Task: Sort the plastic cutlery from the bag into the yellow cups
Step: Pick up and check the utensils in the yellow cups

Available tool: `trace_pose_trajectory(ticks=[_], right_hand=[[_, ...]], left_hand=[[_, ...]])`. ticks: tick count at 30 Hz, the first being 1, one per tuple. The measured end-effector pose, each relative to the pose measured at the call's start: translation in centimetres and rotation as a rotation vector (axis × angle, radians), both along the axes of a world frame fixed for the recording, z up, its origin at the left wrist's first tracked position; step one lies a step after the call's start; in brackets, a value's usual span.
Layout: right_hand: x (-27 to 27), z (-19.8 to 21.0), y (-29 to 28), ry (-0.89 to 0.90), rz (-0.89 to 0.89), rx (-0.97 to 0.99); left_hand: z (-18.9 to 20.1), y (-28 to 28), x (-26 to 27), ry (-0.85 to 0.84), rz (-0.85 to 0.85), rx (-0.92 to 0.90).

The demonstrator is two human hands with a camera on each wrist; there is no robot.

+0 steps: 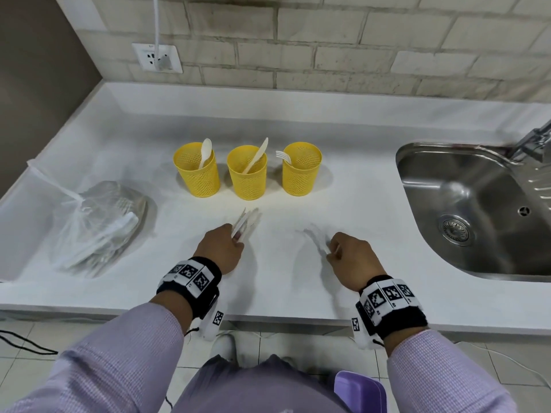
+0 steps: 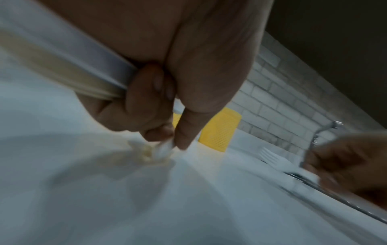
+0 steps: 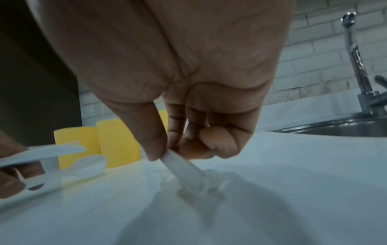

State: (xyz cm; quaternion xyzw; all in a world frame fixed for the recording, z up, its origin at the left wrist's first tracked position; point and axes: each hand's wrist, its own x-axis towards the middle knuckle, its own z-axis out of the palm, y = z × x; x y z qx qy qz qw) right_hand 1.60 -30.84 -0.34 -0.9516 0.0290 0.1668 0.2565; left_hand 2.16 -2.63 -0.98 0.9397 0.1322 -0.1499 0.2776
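Note:
Three yellow mesh cups stand in a row: the left cup [image 1: 198, 174] holds a spoon, the middle cup [image 1: 247, 177] a knife, the right cup [image 1: 301, 171] a fork. The clear bag [image 1: 98, 228] with more white cutlery lies at the left. My left hand [image 1: 237, 236] grips a small bundle of white cutlery [image 1: 247, 219] just above the counter; a knife blade [image 3: 56, 150] and a spoon bowl [image 3: 92, 163] show in the right wrist view. My right hand [image 1: 329, 253] pinches the handle of one white piece [image 3: 184, 167], whose blurred far end is near the counter.
A steel sink [image 1: 465, 210] with a tap [image 1: 533, 141] fills the right side. The brick wall carries a socket [image 1: 158, 58] with a plug. The white counter [image 1: 283, 281] ends near my body. A white tray-like edge [image 1: 18, 222] sits far left.

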Motion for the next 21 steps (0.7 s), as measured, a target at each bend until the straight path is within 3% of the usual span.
trace_pose_trajectory(ticks=[7, 13, 21], right_hand=[[2.0, 2.5, 3.0, -0.230, -0.080, 0.378], [5.9, 6.6, 5.5, -0.305, -0.192, 0.629], [13.0, 10.9, 6.9, -0.485, -0.331, 0.628]], left_hand=[[4.5, -2.7, -0.2, -0.250, 0.118, -0.288], [7.5, -2.1, 0.8, -0.377, 0.168, -0.508], [8.8, 0.9, 2.9, -0.396, 0.186, -0.602]])
